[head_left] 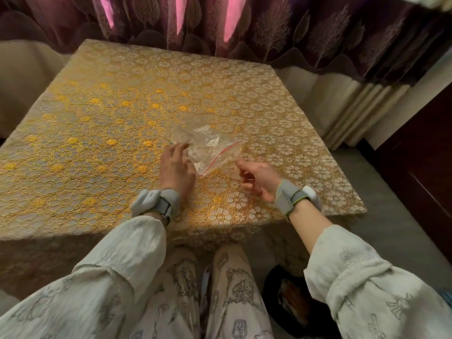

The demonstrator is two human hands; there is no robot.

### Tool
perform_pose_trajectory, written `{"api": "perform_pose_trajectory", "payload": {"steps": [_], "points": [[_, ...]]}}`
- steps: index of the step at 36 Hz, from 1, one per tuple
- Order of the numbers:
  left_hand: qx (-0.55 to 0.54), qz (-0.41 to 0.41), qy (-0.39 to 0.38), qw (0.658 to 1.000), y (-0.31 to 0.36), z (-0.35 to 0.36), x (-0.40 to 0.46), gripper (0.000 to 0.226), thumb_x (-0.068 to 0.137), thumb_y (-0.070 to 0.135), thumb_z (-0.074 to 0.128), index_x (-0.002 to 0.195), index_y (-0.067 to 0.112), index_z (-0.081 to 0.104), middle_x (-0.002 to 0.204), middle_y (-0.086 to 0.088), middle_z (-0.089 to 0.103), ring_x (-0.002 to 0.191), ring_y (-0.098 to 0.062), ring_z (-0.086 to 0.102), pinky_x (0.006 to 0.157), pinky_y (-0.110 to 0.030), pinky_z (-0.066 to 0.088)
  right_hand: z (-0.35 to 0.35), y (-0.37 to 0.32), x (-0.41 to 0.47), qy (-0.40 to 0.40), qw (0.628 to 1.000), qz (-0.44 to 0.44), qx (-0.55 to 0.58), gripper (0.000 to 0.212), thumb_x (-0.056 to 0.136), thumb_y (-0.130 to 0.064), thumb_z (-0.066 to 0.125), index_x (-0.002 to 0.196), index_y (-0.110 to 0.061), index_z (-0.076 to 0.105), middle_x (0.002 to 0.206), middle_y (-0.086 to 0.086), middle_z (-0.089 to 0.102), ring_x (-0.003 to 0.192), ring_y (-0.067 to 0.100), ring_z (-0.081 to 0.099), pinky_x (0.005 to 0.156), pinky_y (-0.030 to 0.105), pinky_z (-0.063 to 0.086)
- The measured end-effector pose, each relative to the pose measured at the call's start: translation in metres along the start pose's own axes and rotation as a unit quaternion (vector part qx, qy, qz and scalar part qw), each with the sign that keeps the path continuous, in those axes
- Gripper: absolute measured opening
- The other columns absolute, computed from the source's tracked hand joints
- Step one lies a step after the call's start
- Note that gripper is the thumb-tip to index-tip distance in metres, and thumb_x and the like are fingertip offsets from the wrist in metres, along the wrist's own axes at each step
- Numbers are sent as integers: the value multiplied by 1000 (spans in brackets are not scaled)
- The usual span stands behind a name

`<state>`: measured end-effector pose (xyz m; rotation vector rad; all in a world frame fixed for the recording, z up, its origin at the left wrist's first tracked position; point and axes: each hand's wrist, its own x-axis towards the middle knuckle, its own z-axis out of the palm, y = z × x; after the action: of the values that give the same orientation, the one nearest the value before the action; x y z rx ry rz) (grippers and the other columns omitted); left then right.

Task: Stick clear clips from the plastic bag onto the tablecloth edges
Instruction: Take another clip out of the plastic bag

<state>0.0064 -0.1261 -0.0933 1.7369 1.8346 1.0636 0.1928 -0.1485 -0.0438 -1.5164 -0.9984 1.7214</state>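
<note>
**Two hands at the bag on the table**

We see a table covered with a gold flower tablecloth. A clear plastic bag lies on it, a bit right of the middle and nearer our side than the far side. The bag has a thin red line along its opening, which faces right and near. Small clear things sit inside, but we cannot make them out well.

Our left hand reaches forward with its back up. Its fingers rest on the left side of the bag and its thumb touches the near edge, so it is holding the bag down.

Our right hand is just beside the bag's near right corner. Its first finger points toward the bag's opening and the other fingers are curled loosely. It holds nothing that we can see.

Both wrists wear grey bands, and both arms have pale sleeves.
</note>
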Motion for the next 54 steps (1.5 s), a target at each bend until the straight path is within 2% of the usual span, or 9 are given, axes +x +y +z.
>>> {"api": "perform_pose_trajectory", "payload": {"steps": [9, 13, 18, 22, 31, 36, 41, 47, 54], "points": [[-149, 77, -152, 974, 33, -40, -22, 28, 89, 17, 53, 112, 3, 60, 93, -7, 65, 78, -13, 61, 69, -13, 50, 29, 0, -7, -77, 997, 8, 2, 35, 94, -33, 48, 67, -10, 48, 62, 2, 43, 33, 6, 40, 28, 12, 30], [-182, -19, -118, 976, 25, -51, -27, 23, 89, 19, 55, 106, 5, 63, 73, -1, 61, 53, -1, 52, 50, -10, 42, 46, 2, -9, -85, 996, 10, 30, 33, 95, -32, 46, 70, -11, 53, 61, 1, 46, 36, 6, 43, 34, 13, 32], [-324, -209, -57, 921, 8, -62, -30, 28, 89, 12, 55, 113, -2, 53, 73, -5, 58, 58, -13, 52, 46, -16, 44, 65, 5, -7, -21, 997, -63, 45, 8, 93, -13, 52, 99, -10, 55, 75, 5, 55, 49, 12, 48, 39, 15, 42], [-332, -238, -33, 912, 5, -67, -37, 16, 91, 8, 49, 107, 7, 46, 72, -7, 55, 56, -15, 52, 45, -17, 44, 78, 12, -9, -24, 996, -71, -48, 27, 90, -8, 56, 115, 0, 56, 79, 4, 62, 55, 12, 57, 44, 14, 44], [-321, -211, -86, 919, 8, -64, -48, 26, 91, 3, 43, 111, 13, 56, 63, -8, 55, 48, -12, 48, 37, -14, 38, 98, 12, -20, 2, 989, -112, -100, 26, 88, -2, 56, 112, 10, 58, 72, 6, 60, 59, 14, 55, 54, 19, 39], [-313, -211, -115, 919, 3, -71, -51, 11, 91, 6, 48, 101, 9, 54, 61, -10, 57, 32, -2, 49, 36, -14, 36, 97, 10, -21, 33, 987, -132, -82, 9, 86, -5, 60, 79, -10, 60, 68, 4, 56, 55, 14, 47, 53, 22, 37], [-294, -198, -163, 921, -9, -86, -61, 7, 89, 13, 56, 93, 8, 55, 40, -1, 61, 31, -3, 47, 34, -13, 37, 109, 6, -27, 2, 984, -154, -90, 6, 86, -4, 61, 84, -10, 59, 71, 3, 55, 57, 13, 49, 52, 22, 36], [-256, -181, -179, 932, -19, -107, -77, 15, 89, 24, 56, 81, 13, 51, 72, -9, 64, 42, -7, 57, 40, -16, 44, 137, 2, -36, -14, 972, -157, -173, 23, 85, -6, 62, 106, 4, 62, 66, 3, 55, 56, 13, 48, 52, 21, 36], [-211, -124, -123, 962, -46, -131, -109, 6, 88, 9, 55, 89, 13, 59, 84, -12, 63, 56, -7, 63, 60, -20, 52, 176, 18, -40, -33, 951, -133, -276, 13, 83, -22, 66, 74, -17, 58, 65, -2, 55, 53, 9, 45, 48, 18, 36]]}}
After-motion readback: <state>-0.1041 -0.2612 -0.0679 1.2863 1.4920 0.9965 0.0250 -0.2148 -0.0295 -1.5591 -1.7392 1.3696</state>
